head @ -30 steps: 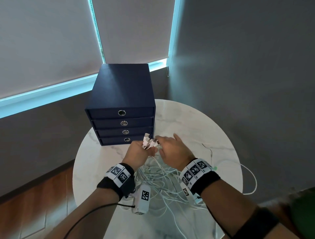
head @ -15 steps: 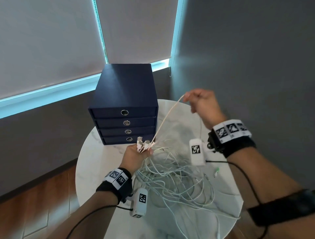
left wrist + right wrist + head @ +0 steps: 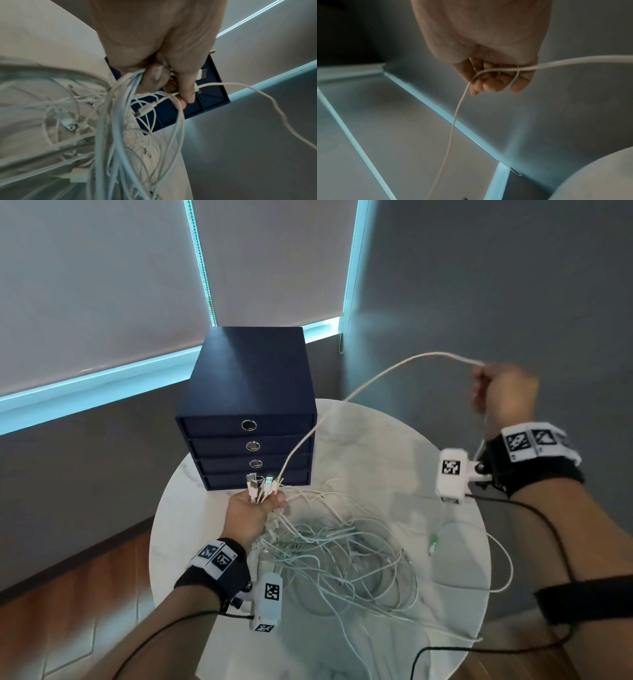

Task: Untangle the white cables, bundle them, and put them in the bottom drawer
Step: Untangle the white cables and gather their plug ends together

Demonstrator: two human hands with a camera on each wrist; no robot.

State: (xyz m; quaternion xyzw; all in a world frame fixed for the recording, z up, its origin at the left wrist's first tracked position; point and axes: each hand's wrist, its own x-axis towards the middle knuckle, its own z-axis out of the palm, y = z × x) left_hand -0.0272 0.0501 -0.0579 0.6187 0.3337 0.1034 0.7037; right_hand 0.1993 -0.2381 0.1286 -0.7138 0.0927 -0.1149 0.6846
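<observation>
A tangle of white cables (image 3: 346,556) lies on the round marble table (image 3: 191,525). My left hand (image 3: 255,508) grips a bunch of cable ends just in front of the drawer unit, plugs (image 3: 260,484) sticking up from the fist; in the left wrist view the cables (image 3: 120,108) hang down from the curled fingers (image 3: 187,86). My right hand (image 3: 500,392), raised high at the right, grips one white cable (image 3: 370,381) that stretches back to the left fist; the same cable (image 3: 488,71) crosses its curled fingers. The navy drawer unit (image 3: 250,378) stands at the table's back, bottom drawer (image 3: 291,479) shut.
Grey walls stand behind and to the right of the table. Window blinds (image 3: 102,285) with glowing edges hang at the back left. Wooden floor (image 3: 68,594) shows below left. A loose cable loop (image 3: 503,570) hangs over the table's right edge.
My right hand left the left fist and swept up and far to the right, drawing one cable out of the tangle. The left hand kept its grip on the bunch of ends.
</observation>
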